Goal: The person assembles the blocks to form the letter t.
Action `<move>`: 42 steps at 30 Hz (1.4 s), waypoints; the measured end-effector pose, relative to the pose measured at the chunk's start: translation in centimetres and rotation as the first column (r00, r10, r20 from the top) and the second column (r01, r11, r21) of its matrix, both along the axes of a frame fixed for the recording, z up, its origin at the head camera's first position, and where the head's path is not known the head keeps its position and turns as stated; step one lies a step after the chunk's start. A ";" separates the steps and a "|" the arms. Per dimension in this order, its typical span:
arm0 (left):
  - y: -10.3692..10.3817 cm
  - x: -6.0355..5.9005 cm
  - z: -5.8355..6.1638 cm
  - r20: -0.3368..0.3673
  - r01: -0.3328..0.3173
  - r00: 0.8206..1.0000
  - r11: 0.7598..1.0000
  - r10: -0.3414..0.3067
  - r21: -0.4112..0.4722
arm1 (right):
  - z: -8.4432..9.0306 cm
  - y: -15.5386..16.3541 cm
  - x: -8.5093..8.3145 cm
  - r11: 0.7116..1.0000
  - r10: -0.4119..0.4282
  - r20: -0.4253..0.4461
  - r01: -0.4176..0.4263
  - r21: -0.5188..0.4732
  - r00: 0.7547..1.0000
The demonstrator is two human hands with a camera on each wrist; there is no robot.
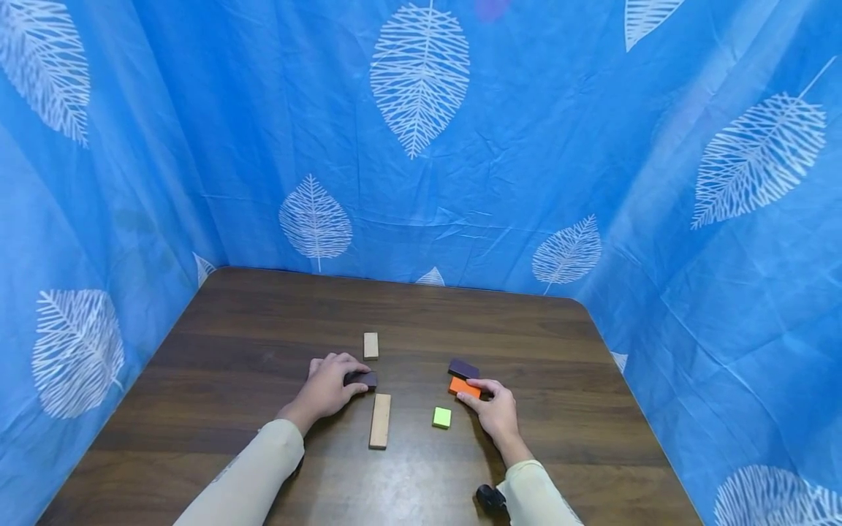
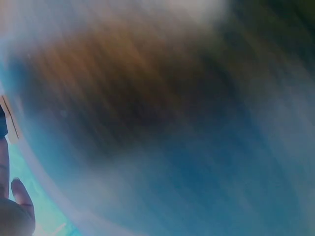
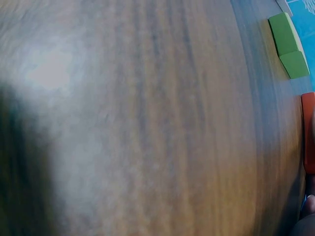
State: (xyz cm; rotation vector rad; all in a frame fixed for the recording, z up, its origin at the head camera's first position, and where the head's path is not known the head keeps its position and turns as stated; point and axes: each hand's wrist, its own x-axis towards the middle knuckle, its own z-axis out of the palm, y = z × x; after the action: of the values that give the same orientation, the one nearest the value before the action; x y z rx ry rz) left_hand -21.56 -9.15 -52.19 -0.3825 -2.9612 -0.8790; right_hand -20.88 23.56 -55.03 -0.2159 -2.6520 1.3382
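In the head view my left hand (image 1: 347,381) curls its fingers over a dark purple block (image 1: 365,378) on the brown table (image 1: 263,329) and grips it. My right hand (image 1: 475,394) pinches an orange block (image 1: 463,386) between thumb and forefinger, low on the table. A second dark purple block (image 1: 463,367) lies just behind the orange one. A small green block (image 1: 441,417) sits left of my right hand. In the right wrist view the green block (image 3: 289,45) and an edge of the orange block (image 3: 308,132) show at the right. The left wrist view is blurred, with only a finger (image 2: 19,196) visible.
A long pale wooden block (image 1: 379,420) lies between my hands, and a short wooden block (image 1: 371,345) lies farther back. Blue leaf-patterned curtains (image 1: 421,146) wall the table on three sides. A small dark device (image 1: 490,498) is strapped at my right wrist.
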 end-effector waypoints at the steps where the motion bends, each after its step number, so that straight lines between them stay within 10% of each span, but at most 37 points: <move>1: 0.2 0.0 0.0 0.000 0.003 1.000 1.000 -0.003 0.000 | 0.0 0.0 0.0 1.000 -0.002 -0.001 0.002 0.002 1.000; 42: 1.8 0.4 -0.3 0.091 0.031 0.995 0.999 -0.035 0.040 | 0.1 0.0 -0.1 1.000 0.007 0.034 -0.006 -0.024 0.999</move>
State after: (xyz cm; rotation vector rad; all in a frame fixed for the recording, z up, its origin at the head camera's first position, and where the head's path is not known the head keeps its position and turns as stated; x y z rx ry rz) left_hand -21.20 -7.35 -52.45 -0.4010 -3.0240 -0.9820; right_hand -20.93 23.58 -54.89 -0.2354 -2.6677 1.3814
